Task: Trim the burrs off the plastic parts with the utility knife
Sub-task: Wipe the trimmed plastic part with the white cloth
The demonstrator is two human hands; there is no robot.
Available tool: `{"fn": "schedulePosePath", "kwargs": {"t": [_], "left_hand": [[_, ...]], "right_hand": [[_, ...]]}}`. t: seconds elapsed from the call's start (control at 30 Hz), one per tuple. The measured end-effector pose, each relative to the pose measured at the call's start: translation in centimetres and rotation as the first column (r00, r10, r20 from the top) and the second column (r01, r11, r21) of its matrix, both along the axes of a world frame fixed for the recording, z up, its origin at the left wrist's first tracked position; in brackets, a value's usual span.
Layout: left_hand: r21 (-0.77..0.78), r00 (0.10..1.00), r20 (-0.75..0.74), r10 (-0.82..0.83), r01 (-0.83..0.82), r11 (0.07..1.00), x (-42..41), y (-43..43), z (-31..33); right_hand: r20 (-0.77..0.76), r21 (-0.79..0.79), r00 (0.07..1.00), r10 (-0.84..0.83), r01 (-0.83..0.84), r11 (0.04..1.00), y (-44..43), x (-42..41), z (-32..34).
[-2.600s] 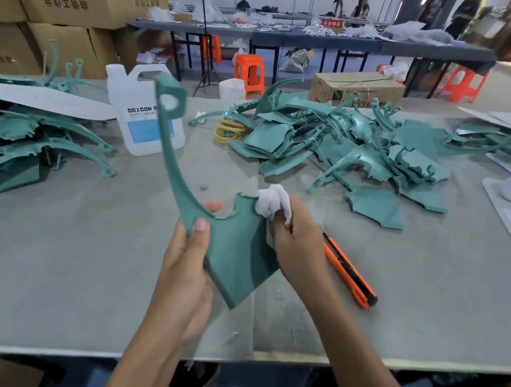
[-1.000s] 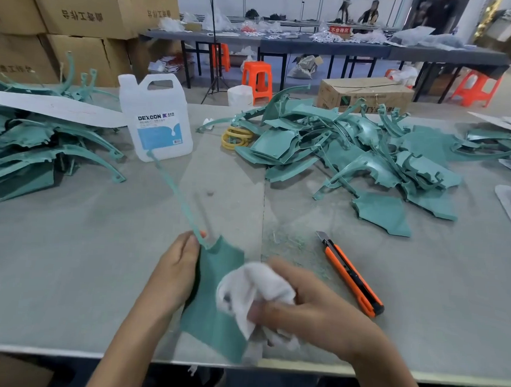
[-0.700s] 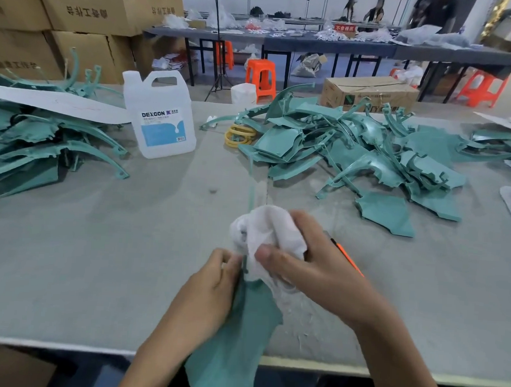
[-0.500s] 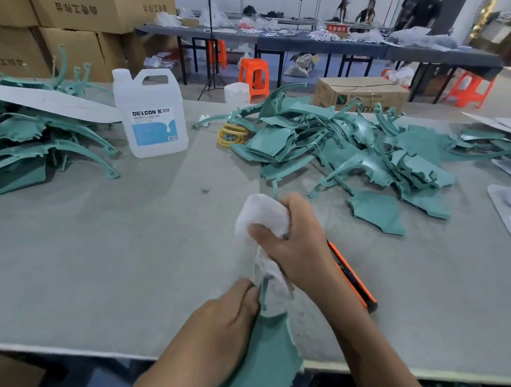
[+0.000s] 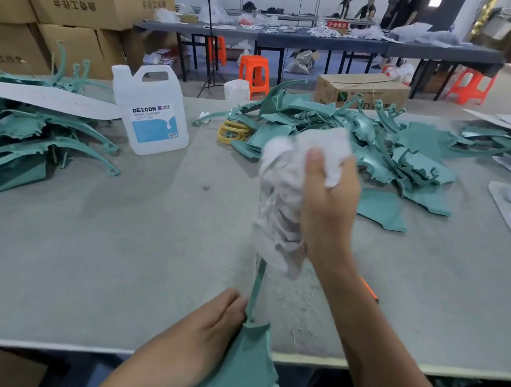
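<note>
The right forearm hides nearly all of the utility knife (image 5: 369, 290); only an orange sliver shows at 4 o'clock. The right hand (image 5: 328, 209) is clenched round a white cloth (image 5: 287, 195) bunched over the thin arm of the green plastic part (image 5: 250, 363). The left hand (image 5: 206, 334) grips the part's broad end at 6 o'clock, over the edge of the grey table (image 5: 94, 258). Pale shavings (image 5: 301, 304) lie beside it. Heaps of green parts sit at 1 o'clock (image 5: 400, 154) and 9 o'clock (image 5: 27, 137). A white jug (image 5: 150, 112) stands at 11 o'clock, its fill level unclear, with cardboard boxes (image 5: 80, 0) behind
</note>
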State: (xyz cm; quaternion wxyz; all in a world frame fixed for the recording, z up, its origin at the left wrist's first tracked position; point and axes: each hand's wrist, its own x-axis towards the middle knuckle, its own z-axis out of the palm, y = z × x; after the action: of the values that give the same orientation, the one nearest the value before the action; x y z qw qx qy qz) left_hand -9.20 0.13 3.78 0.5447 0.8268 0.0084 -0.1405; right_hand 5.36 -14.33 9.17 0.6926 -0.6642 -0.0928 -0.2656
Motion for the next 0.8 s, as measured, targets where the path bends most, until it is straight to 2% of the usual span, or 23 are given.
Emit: {"fn": "schedulePosePath", "kwargs": {"t": [0.03,0.07,0.13,0.17,0.23,0.3,0.33,0.43,0.5,0.57,0.63,0.7,0.8], "left_hand": [[0.095,1.000,-0.007,0.026,-0.025,0.995,-0.2,0.3,-0.6],[0.213,0.998,-0.005,0.069,-0.066,0.975,-0.3,0.5,-1.3],[0.419,0.986,0.053,0.159,-0.167,0.893,-0.5,0.8,-1.9],[0.475,0.977,0.108,0.186,-0.215,0.853,-0.3,0.7,-1.9],[0.549,0.956,0.227,0.186,-0.284,0.786,0.6,0.2,-1.7],[0.603,0.937,0.309,0.160,-0.324,0.729,1.6,-0.3,-1.1],[0.606,0.928,0.339,0.152,-0.339,0.719,2.1,-0.3,-0.8],[0.551,0.912,0.381,0.151,-0.356,0.755,2.4,1.7,0.3],[0.422,0.900,0.358,0.247,-0.392,0.818,2.3,3.7,0.5],[0.079,0.871,0.305,0.385,-0.426,0.901,2.3,4.7,0.0],[-0.294,0.866,0.225,0.447,-0.377,0.878,2.4,4.6,-0.9],[-0.442,0.883,0.188,0.430,-0.315,0.840,2.6,4.1,-1.9],[-0.521,0.883,0.155,0.444,-0.309,0.796,3.6,3.3,-2.9]], "right_hand": [[-0.023,0.136,1.000,-0.021,0.024,0.990,-0.9,0.6,0.7],[-0.034,0.205,0.998,-0.046,0.052,0.977,-1.8,1.1,1.3],[-0.045,0.199,0.999,-0.006,0.015,0.980,-3.0,1.5,1.3],[-0.068,0.162,0.994,0.088,-0.076,0.984,-3.0,1.1,0.7],[-0.190,-0.052,0.955,0.230,-0.243,0.969,-2.3,-0.2,-0.8],[-0.243,-0.239,0.936,0.255,-0.313,0.919,-2.0,-1.0,-1.9],[-0.205,-0.232,0.945,0.254,-0.299,0.926,-2.2,-0.9,-1.9],[-0.141,-0.022,0.963,0.229,-0.234,0.972,-3.6,0.1,-1.1],[-0.129,0.210,0.972,0.197,-0.167,0.963,-4.7,1.0,-0.3],[-0.144,0.447,0.968,0.207,-0.123,0.886,-6.1,1.6,0.1],[-0.152,0.576,0.948,0.281,-0.147,0.804,-6.7,2.0,0.0],[-0.191,0.651,0.894,0.405,-0.194,0.734,-6.0,1.7,-0.9],[-0.338,0.697,0.805,0.488,-0.135,0.704,-4.1,0.8,-1.9]]}}
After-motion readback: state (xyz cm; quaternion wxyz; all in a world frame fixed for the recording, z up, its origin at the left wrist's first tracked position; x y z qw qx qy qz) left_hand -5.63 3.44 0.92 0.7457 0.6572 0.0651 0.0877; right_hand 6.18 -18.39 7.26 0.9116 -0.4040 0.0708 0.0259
